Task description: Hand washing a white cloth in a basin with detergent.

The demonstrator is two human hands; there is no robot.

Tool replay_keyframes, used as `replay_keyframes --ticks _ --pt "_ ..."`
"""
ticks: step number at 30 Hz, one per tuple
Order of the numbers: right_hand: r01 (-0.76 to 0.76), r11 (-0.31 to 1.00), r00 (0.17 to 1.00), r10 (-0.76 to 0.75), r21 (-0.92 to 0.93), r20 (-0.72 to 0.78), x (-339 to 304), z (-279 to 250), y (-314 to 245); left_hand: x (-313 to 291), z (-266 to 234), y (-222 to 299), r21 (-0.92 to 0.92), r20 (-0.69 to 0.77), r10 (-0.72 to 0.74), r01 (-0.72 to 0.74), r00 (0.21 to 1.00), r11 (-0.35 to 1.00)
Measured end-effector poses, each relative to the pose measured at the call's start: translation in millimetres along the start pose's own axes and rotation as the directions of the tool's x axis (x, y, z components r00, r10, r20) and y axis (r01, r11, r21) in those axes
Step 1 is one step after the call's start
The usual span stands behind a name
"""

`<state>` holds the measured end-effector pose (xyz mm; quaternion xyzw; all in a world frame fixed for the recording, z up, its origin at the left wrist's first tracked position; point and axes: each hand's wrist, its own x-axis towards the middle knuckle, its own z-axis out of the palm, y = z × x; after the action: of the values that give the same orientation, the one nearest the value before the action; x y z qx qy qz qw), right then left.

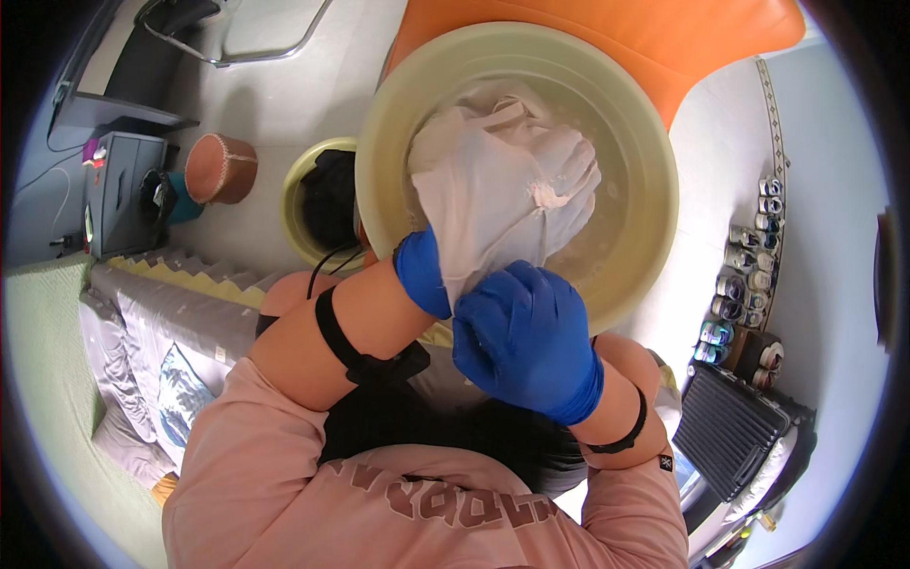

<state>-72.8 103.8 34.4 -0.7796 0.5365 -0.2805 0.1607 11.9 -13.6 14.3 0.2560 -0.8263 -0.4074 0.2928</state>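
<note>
Both my hands are at the pale cloth (493, 180), which is bunched in the big yellowish basin (659, 180), partly in cloudy water (588, 256), w/ its near edge drawn up over the rim toward me. My R hand (531, 341), blue-gloved, is just over that near edge, fingers curled in tight & grasping the cloth. My L hand (422, 275), also blue-gloved, goes in under the cloth at the near L side; only the wrist end shows, so can't tell if those fingers are clenched or loose. There's a small pinkish patch w/ white flecks on the cloth, R of its middle. Basin sits against an orange seat (720, 38) on the far side. Just L of it, on the pale floor (313, 100), is a smaller yellow basin (289, 204) w/ smth black & soft (327, 204) inside, then a reddish-brown round bin or stool (213, 166), can't tell which, near a grey cabinet (128, 190). Over on the R: rows of shoes (739, 258) along the wall, & a black ribbed suitcase (730, 427) nearer me.
</note>
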Motion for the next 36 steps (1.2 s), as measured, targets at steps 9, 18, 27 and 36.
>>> replay_keyframes --ticks 9,18,27,36 --pt "-0.407 0.710 0.609 0.680 0.575 -0.408 3.2 -33.7 92.0 0.9 -4.8 31.9 -0.004 -0.211 -0.016 0.016 0.977 1.000" --pt "-0.440 0.480 0.636 0.763 0.759 -0.114 -7.6 -52.6 111.5 -12.0 -24.7 0.7 0.163 0.000 0.119 -0.117 0.993 0.980" --pt "-0.396 0.646 0.598 0.720 0.652 -0.351 1.7 -8.6 51.1 -6.6 21.9 -12.7 -0.836 0.377 -0.162 0.260 0.912 -0.482" --pt "-0.320 0.934 0.848 0.358 0.162 -0.390 9.7 13.4 47.1 -10.4 22.9 -11.6 -0.928 0.369 -0.451 0.351 0.813 -0.127"
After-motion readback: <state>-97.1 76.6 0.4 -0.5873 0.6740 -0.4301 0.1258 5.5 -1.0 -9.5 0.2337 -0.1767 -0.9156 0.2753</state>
